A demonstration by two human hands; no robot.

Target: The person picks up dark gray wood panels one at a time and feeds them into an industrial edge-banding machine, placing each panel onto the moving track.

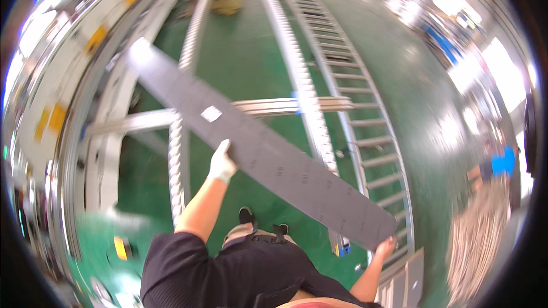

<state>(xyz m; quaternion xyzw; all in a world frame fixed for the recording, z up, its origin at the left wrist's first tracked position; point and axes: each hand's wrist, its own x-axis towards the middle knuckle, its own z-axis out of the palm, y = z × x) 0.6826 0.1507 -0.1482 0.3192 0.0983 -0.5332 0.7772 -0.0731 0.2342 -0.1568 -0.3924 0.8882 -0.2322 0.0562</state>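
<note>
A long dark grey panel [274, 159] stretches across the view, from the upper left down to the lower right. A small white label [211, 114] sits on its face, along with rows of faint marks. My left hand [223, 162], in a white glove, is closed on the panel's near edge around its middle. Bare, my right hand [386, 246] grips the corner at the lower right end. The fingers of both hands are partly hidden by the panel, which is held above two roller rails.
Two long roller rails [302, 85] run away from me, joined by a crossbar [262, 106]. A ladder-like metal frame [365, 123] lies to the right. Long machinery [68, 91] lines the left. Stacked strips [479, 239] and a person in blue [502, 162] are at the far right.
</note>
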